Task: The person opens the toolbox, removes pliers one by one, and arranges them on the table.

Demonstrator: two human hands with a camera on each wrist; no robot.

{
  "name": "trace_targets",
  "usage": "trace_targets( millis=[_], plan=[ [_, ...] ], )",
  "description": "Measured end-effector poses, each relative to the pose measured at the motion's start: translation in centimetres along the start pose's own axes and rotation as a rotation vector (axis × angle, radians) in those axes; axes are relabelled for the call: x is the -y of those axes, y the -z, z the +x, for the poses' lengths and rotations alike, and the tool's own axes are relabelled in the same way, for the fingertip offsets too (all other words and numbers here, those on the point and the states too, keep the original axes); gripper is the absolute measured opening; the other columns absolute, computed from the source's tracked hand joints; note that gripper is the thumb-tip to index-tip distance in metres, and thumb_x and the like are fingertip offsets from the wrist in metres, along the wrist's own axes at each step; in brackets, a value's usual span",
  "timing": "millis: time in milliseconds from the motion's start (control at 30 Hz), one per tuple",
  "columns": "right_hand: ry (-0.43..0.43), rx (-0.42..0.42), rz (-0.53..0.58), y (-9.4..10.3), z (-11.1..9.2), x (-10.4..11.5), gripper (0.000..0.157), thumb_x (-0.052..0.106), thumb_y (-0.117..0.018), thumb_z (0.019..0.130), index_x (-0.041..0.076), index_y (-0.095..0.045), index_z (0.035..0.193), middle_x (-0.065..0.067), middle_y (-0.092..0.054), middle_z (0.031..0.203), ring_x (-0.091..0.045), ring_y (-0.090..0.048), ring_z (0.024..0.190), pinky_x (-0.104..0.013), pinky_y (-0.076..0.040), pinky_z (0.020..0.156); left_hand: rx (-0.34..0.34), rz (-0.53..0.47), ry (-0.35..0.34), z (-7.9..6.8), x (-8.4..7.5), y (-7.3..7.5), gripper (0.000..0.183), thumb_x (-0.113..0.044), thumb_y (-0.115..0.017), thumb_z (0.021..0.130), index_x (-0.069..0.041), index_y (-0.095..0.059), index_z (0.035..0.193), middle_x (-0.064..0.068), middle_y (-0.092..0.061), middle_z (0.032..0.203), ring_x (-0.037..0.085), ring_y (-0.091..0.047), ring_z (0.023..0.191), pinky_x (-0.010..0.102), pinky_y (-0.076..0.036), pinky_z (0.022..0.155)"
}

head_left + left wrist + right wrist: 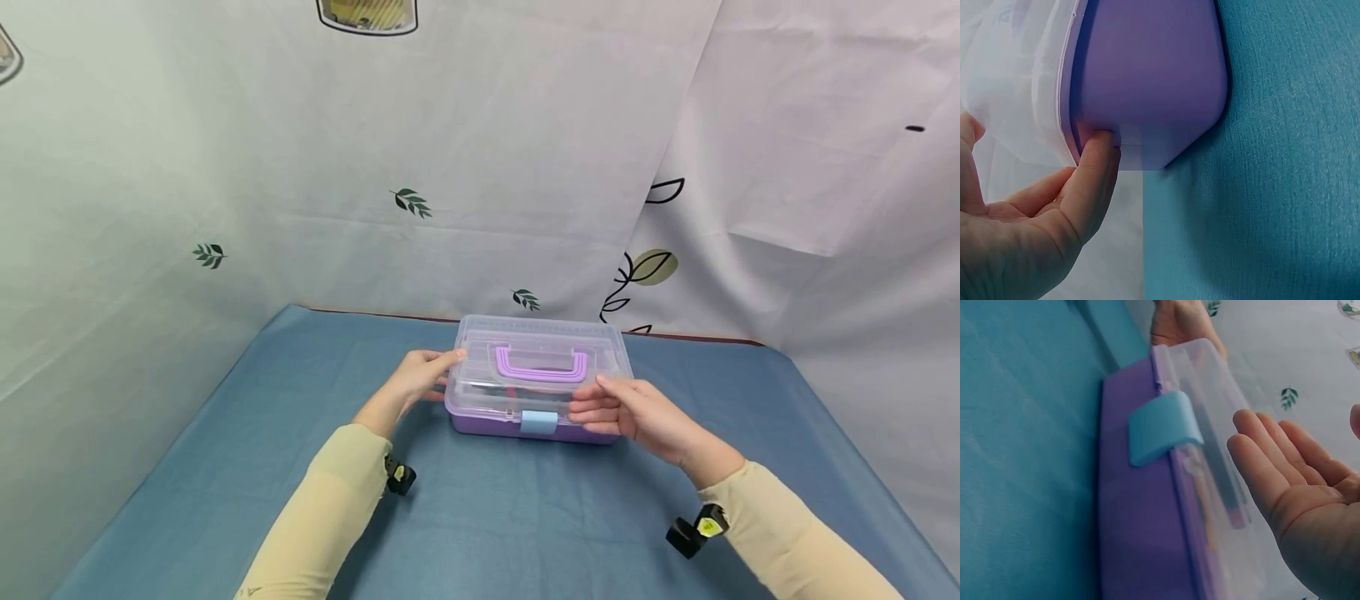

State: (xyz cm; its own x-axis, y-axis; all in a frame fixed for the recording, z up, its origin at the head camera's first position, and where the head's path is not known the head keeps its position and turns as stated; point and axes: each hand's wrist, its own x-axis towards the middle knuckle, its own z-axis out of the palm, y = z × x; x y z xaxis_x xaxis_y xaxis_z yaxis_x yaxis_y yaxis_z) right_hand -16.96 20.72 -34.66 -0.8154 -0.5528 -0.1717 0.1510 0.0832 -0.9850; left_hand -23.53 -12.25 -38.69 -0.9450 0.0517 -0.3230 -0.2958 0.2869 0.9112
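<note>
Lidded purple box lies crosswise between two hands, the left holding one end

Nearest are a person's two pale yellow sleeves, the left sleeve (322, 500) and the right sleeve (802, 533), with a small black camera (686, 537) at the right cuff and another at the left.

Beyond them, the right hand (645, 417) is open, fingers extended and pointing left before the box's front right corner; it seems just apart from the box, though contact is hard to judge. The left hand (412, 379) is the nearer to the box: it grips the left end, thumb on the clear lid (477, 383), fingers at the rim below.

The purple box (487, 424) lies straight ahead between the hands, toward the far side of the blue cloth (465, 533), its long axis running side to side. A light blue latch (539, 422) sits mid-front, facing the person, and appears fastened; the purple handle (542, 374) is folded down on the lid. Contents are too blurred to name.

Farthest back hangs a pale fabric backdrop (525, 125) printed with leaves.
</note>
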Motion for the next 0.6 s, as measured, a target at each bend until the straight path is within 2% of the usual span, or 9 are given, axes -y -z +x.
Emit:
trace_targets(
  millis=[333, 600],
  plan=[
    [-0.115, 0.074, 0.069, -1.0, 0.3, -2.0, 0.066, 0.04, -0.039, 0.101, -0.018, -0.04, 0.132, -0.026, -0.058, 0.125, -0.019, -0.065, 0.107, -0.038, -0.051, 0.096, -0.006, 0.005, 0.001, -0.1, -0.1, -0.1, 0.075, -0.054, -0.064, 0.083, 0.0, -0.049, 0.133, 0.017, -0.056, 0.128, 0.027, -0.062, 0.107, 0.035, -0.059, 0.077],
    [-0.186, 0.088, 0.077, -1.5, 0.5, -3.3, 0.069, 0.043, -0.04, 0.1, -0.016, -0.036, 0.135, -0.025, -0.056, 0.129, -0.019, -0.064, 0.108, -0.038, -0.05, 0.097, -0.003, -0.003, -0.009, -0.2, 0.0, -0.1, 0.073, -0.054, -0.063, 0.083, -0.001, -0.05, 0.133, 0.016, -0.057, 0.127, 0.027, -0.061, 0.107, 0.035, -0.058, 0.077]
  ],
)
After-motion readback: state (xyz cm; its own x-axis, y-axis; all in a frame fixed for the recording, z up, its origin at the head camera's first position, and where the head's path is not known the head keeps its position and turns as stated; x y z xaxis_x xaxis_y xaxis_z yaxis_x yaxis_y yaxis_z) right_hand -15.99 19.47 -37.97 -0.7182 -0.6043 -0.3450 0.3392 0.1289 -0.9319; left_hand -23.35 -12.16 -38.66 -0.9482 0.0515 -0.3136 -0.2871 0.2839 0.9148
